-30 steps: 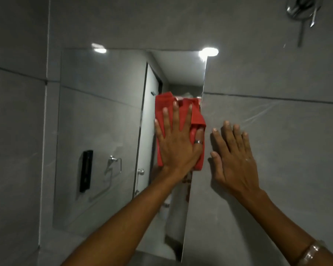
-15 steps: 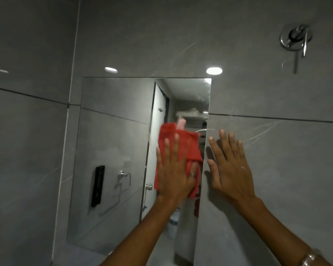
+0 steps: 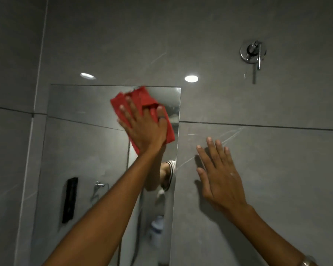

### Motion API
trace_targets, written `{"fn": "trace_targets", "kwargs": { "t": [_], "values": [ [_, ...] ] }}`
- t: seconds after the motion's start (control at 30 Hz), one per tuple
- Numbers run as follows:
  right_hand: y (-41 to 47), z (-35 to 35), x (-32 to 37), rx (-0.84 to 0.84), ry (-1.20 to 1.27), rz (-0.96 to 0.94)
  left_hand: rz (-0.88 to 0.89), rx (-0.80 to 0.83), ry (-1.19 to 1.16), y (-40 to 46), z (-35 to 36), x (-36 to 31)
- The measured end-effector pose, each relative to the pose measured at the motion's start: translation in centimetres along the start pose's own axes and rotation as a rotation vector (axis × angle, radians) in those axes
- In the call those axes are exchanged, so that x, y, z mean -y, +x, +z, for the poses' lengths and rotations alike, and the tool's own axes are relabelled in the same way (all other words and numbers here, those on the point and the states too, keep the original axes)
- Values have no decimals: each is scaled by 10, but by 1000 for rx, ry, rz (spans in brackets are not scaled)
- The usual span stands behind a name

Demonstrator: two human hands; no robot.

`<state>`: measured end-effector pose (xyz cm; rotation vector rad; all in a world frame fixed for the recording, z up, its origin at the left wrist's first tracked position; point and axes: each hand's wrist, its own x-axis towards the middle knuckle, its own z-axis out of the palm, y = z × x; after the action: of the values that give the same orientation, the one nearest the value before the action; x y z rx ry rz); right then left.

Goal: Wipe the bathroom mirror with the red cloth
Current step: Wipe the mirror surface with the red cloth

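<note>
A tall frameless mirror (image 3: 81, 143) is set flush in the grey tiled wall. My left hand (image 3: 144, 127) presses a crumpled red cloth (image 3: 140, 98) flat against the upper right part of the glass, just under the mirror's top edge. The fingers are spread over the cloth and one wears a ring. My right hand (image 3: 219, 175) lies flat with fingers apart on the tile just right of the mirror's edge and holds nothing.
A chrome tap valve with a lever (image 3: 253, 51) sticks out of the wall at the upper right. Reflected in the mirror are a black wall holder (image 3: 70, 199), a chrome towel ring (image 3: 99, 187) and a doorway. The wall's corner (image 3: 39, 54) runs down the left.
My left hand has slid the cloth up and a little left, from the mirror's middle right to its top edge. My right hand stays flat on the tile. My view has tilted upward.
</note>
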<state>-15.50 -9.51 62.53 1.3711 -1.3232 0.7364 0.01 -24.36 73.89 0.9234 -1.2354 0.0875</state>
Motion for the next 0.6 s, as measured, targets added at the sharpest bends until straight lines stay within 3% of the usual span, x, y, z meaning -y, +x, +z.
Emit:
{"fn": "trace_targets", "kwargs": {
  "t": [0.23, 0.43, 0.6],
  "values": [
    [-20, 18, 5, 6, 50, 93, 549, 154, 177, -11, 3, 9],
    [-81, 38, 44, 35, 140, 177, 612, 221, 156, -142, -3, 95],
    [-149, 35, 74, 157, 187, 222, 682, 413, 145, -292, -31, 173]
  ]
}}
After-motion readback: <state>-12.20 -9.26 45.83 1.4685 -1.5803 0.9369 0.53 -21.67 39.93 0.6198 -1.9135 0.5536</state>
